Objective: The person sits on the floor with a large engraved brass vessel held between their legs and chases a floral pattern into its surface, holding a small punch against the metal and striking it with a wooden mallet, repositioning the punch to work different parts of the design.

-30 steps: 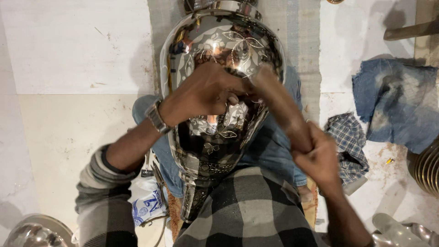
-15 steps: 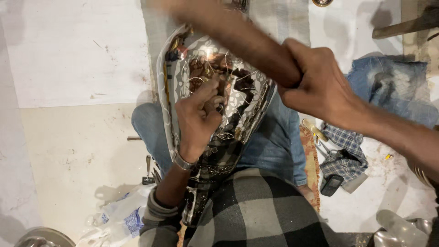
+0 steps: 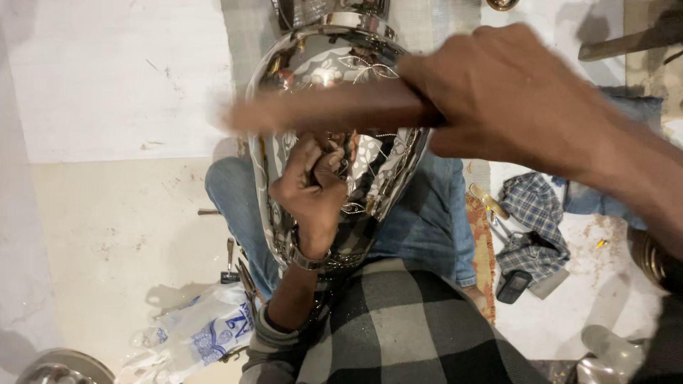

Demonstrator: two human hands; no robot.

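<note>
Item 1: shiny metal pot (image 3: 334,71), engraved w/ leaf and flower lines, lying across my lap on the jeans (image 3: 420,213), neck pointing away from me; same spot as 1 s ago. Item 2: my left hand (image 3: 309,192), fingers pinched narrow round a small tool I can't make out, tip pressed to the pot's side near its middle; watch (image 3: 307,257) on that wrist. It was already at this spot half a sec ago, so the contact point has held. Item 3: my right hand (image 3: 498,99), fist closed on a wooden stick (image 3: 327,110), now swung across the pot's upper half and motion-blurred; 1 s ago it sat low by my right knee, half a sec ago raised. Reading: a strike stroke in progress, engraving work ongoing, by my judgement. Item 4: floor (image 3: 107,235), pale; plastic bag (image 3: 192,334) near its lower left edge, small hand tools (image 3: 229,259) beside my left leg. Item 5: checked cloth (image 3: 533,213) and dark phone (image 3: 514,286) on floor, right side.
</note>
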